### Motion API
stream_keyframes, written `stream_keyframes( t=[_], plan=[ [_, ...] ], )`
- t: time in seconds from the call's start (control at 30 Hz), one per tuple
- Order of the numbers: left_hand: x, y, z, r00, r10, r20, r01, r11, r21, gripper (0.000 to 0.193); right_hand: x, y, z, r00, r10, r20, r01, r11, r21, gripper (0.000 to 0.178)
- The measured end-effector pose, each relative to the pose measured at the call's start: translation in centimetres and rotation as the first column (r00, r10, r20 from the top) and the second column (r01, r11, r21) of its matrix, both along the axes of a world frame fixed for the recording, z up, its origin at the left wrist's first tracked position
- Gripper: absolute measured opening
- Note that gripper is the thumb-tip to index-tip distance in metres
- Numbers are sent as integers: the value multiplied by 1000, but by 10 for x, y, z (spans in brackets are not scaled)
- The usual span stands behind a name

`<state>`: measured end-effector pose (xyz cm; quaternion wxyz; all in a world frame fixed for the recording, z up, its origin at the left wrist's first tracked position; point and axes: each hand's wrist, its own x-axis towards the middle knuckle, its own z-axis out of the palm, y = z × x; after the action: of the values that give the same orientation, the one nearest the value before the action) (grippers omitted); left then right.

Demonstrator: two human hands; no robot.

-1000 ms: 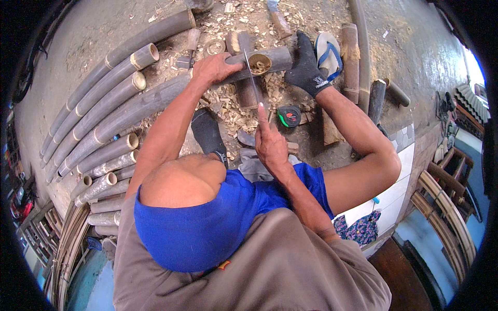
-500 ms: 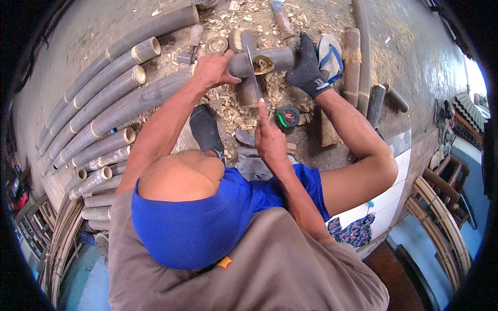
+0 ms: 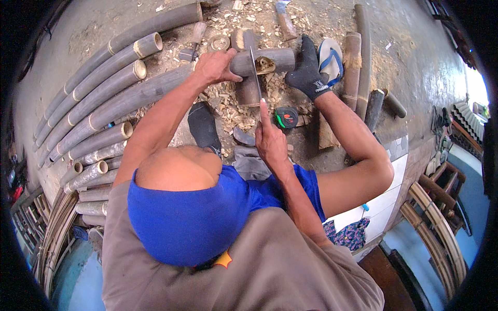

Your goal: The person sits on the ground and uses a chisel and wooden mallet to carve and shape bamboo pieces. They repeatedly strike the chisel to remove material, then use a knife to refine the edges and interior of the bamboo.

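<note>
A thick grey bamboo pole (image 3: 282, 60) lies crosswise over a short bamboo log (image 3: 248, 93), with a hole cut in its side showing the pale inside. My left hand (image 3: 214, 67) is closed over the pole, left of the hole, with the thumb toward me. My right hand (image 3: 271, 142) grips the handle of a hand saw, its index finger stretched along the back. The thin saw blade (image 3: 256, 75) is seen nearly edge-on and crosses the pole just left of the hole; its teeth cannot be made out. My socked right foot (image 3: 307, 72) presses against the pole's right end.
Long bamboo poles (image 3: 124, 98) lie stacked at left. A tape measure (image 3: 286, 117) sits on the floor near my right hand. A mallet (image 3: 195, 41), a wooden-handled tool (image 3: 286, 23), a blue-strapped sandal (image 3: 330, 59) and more bamboo (image 3: 352, 67) lie around, among scattered wood chips.
The view has shifted slightly. Both hands keep their grips, and the saw still crosses the pole at about the same spot.
</note>
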<state>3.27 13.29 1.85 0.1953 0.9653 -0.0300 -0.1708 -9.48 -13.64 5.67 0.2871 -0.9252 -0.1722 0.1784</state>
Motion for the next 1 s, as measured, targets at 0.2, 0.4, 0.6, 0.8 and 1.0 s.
stream_keyframes(
  t=[0.2, 0.4, 0.6, 0.8, 1.0],
  plan=[
    [20, 11, 2, 981, -20, -192, -9, 989, -147, 84, -6, -4, -23, 1000, -26, 10, 26, 1000, 12, 85],
    [30, 21, -19, 940, -39, -339, -80, 940, -332, 72, -3, 2, -28, 999, -37, 38, 36, 998, 44, 84],
    [33, 20, -10, 902, -48, -429, -132, 915, -380, 71, -1, 0, -31, 998, -39, 46, 36, 997, 67, 82],
    [22, 20, -10, 963, 5, -268, -86, 953, -292, 78, 8, 10, 0, 999, 0, -54, -4, 997, -77, 80],
    [6, 5, 2, 991, 40, -127, -51, 995, -87, 95, 38, 22, 10, 997, -6, -73, 4, 999, -32, 76]
  ],
)
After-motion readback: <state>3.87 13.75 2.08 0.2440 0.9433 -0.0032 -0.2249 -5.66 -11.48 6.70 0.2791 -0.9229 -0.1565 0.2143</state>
